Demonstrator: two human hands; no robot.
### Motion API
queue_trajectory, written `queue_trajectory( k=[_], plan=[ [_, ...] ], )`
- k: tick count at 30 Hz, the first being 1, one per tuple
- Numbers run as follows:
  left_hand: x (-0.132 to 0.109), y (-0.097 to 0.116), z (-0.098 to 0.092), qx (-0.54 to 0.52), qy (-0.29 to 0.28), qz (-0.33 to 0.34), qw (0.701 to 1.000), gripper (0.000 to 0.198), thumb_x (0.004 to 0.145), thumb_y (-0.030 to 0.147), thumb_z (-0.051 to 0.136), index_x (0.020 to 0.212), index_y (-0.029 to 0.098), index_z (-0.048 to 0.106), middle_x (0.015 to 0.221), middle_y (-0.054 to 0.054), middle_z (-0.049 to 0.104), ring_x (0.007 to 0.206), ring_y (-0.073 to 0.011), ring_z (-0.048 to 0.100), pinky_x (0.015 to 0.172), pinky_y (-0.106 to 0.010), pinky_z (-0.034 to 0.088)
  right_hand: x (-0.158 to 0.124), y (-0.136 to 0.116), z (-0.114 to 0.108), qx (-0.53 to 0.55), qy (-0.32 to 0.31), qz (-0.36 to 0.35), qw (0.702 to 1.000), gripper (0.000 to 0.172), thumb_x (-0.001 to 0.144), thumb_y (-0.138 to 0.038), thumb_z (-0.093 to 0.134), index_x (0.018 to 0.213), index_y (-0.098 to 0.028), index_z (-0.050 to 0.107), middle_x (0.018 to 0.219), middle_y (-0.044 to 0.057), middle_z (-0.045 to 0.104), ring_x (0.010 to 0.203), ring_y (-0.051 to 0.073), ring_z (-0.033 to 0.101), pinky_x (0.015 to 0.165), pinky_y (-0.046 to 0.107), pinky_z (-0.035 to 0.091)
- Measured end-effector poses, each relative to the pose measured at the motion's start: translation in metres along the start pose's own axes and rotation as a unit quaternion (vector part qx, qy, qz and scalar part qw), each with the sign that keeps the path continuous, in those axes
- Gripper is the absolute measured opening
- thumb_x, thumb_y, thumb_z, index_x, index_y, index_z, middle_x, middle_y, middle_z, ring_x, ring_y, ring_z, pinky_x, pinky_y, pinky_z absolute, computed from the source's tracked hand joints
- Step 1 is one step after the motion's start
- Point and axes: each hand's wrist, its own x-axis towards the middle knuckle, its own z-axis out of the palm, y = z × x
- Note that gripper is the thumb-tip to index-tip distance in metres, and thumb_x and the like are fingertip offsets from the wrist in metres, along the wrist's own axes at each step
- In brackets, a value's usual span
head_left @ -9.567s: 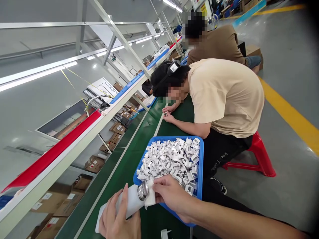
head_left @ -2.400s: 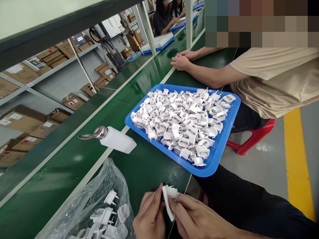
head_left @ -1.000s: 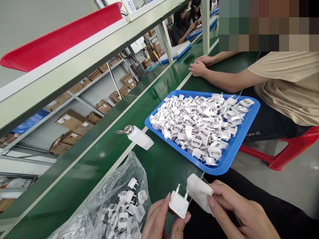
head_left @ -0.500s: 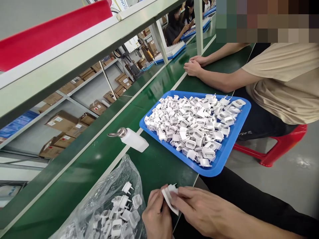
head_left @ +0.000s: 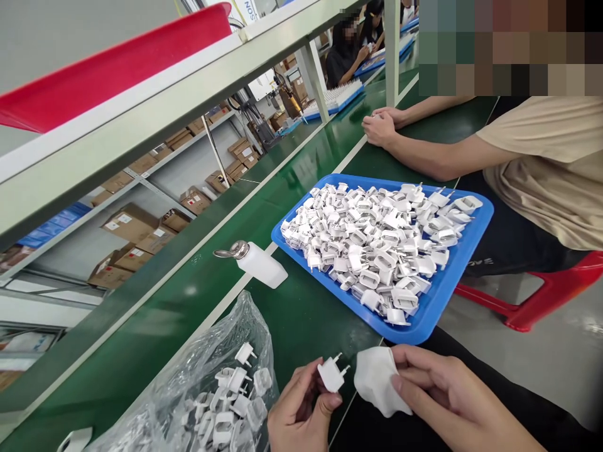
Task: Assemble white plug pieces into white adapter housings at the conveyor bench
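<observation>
My left hand (head_left: 299,411) pinches a small white plug adapter (head_left: 331,373) with two pins pointing right and up. My right hand (head_left: 452,402) grips a folded white cloth (head_left: 377,380) just to the right of the adapter, a small gap between them. Both hands hover over the near edge of the green bench (head_left: 292,314). A blue tray (head_left: 443,295) heaped with several white plug adapters lies beyond my hands. A clear plastic bag (head_left: 207,389) holding more adapters lies to the left of my left hand.
A white dispenser bottle (head_left: 259,263) with a metal top lies on the bench left of the tray. A person in a beige shirt (head_left: 551,169) sits on a red stool (head_left: 541,301) to the right, hands on the bench. Cardboard boxes fill shelves at left.
Half a second ago my right hand pressed the cloth against the adapter; now the hands have parted, cloth to the right, adapter bare in my left hand.
</observation>
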Motion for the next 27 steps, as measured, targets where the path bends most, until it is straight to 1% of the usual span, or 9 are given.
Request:
queue_trajectory(
  k=[3,6,8,11,13,15,18,21,27],
  plan=[
    [-0.001,0.007,-0.002,0.087,-0.013,0.042,0.995,0.037,0.078,0.052,0.083,0.111,0.034,0.083,0.081,0.0,0.078,0.067,-0.0151,0.067,0.061,-0.02,0.054,0.002,0.002,0.005,0.05,0.018,0.017,0.998,0.019,0.091,-0.036,0.069,0.105,-0.022,0.071,0.083,0.001,0.074,0.084,0.022,0.07,0.08,0.027,0.056],
    [0.002,0.003,-0.005,0.133,-0.035,0.116,0.984,0.031,0.088,0.048,0.074,0.115,0.034,0.082,0.085,-0.002,0.079,0.072,-0.0159,0.069,0.064,-0.02,0.054,0.009,0.007,0.014,-0.122,0.042,-0.078,0.989,0.017,0.1,-0.035,0.059,0.093,-0.022,0.068,0.079,-0.001,0.065,0.073,0.016,0.063,0.068,0.022,0.052],
    [0.004,-0.006,-0.006,0.145,-0.046,0.141,0.978,0.029,0.09,0.046,0.071,0.113,0.032,0.082,0.089,-0.002,0.08,0.077,-0.0166,0.072,0.069,-0.021,0.055,0.016,0.013,0.023,-0.239,0.029,-0.19,0.952,0.023,0.107,-0.028,0.045,0.104,-0.022,0.067,0.085,0.002,0.063,0.074,0.014,0.063,0.066,0.021,0.052],
    [0.007,-0.022,-0.007,0.149,-0.059,0.156,0.975,0.03,0.094,0.045,0.066,0.113,0.029,0.082,0.093,-0.005,0.081,0.084,-0.0192,0.075,0.076,-0.024,0.058,0.029,0.027,0.037,-0.374,-0.001,-0.35,0.859,0.035,0.106,-0.013,0.033,0.131,-0.012,0.059,0.087,0.007,0.065,0.08,0.016,0.066,0.066,0.02,0.057],
    [0.008,-0.03,-0.007,0.143,-0.062,0.152,0.976,0.03,0.096,0.043,0.063,0.115,0.028,0.081,0.097,-0.006,0.081,0.089,-0.02,0.076,0.08,-0.025,0.059,0.036,0.04,0.042,-0.437,0.002,-0.401,0.805,0.038,0.103,-0.007,0.036,0.137,-0.005,0.055,0.087,0.01,0.067,0.082,0.02,0.067,0.066,0.024,0.06],
    [0.009,-0.031,-0.007,0.136,-0.074,0.138,0.978,0.029,0.096,0.042,0.063,0.116,0.029,0.08,0.102,-0.005,0.082,0.093,-0.0195,0.076,0.083,-0.024,0.058,0.039,0.05,0.043,-0.463,0.011,-0.419,0.781,0.042,0.101,-0.005,0.039,0.14,-0.002,0.052,0.089,0.013,0.069,0.081,0.023,0.066,0.07,0.031,0.063],
    [0.009,-0.027,-0.008,0.143,-0.095,0.116,0.978,0.024,0.092,0.04,0.069,0.113,0.033,0.08,0.102,-0.001,0.081,0.092,-0.0175,0.075,0.084,-0.021,0.056,0.037,0.055,0.036,-0.472,0.035,-0.405,0.782,0.046,0.098,0.0,0.036,0.14,-0.002,0.053,0.093,0.015,0.069,0.081,0.024,0.065,0.071,0.035,0.064],
    [0.009,-0.022,-0.008,0.162,-0.077,0.101,0.979,0.026,0.089,0.039,0.072,0.114,0.033,0.08,0.094,0.0,0.081,0.082,-0.0159,0.074,0.078,-0.019,0.056,0.031,0.051,0.031,-0.447,0.073,-0.353,0.819,0.04,0.101,-0.001,0.037,0.137,-0.006,0.054,0.089,0.01,0.066,0.081,0.021,0.064,0.069,0.03,0.062],
    [0.008,-0.027,-0.003,0.153,-0.026,0.129,0.979,0.026,0.09,0.049,0.064,0.095,0.033,0.084,0.096,-0.002,0.083,0.087,-0.0211,0.078,0.081,-0.023,0.059,0.039,0.061,0.04,-0.404,0.0,-0.342,0.848,0.046,0.101,-0.006,0.036,0.141,-0.007,0.058,0.089,0.014,0.071,0.082,0.026,0.066,0.075,0.036,0.062]
  ],
)
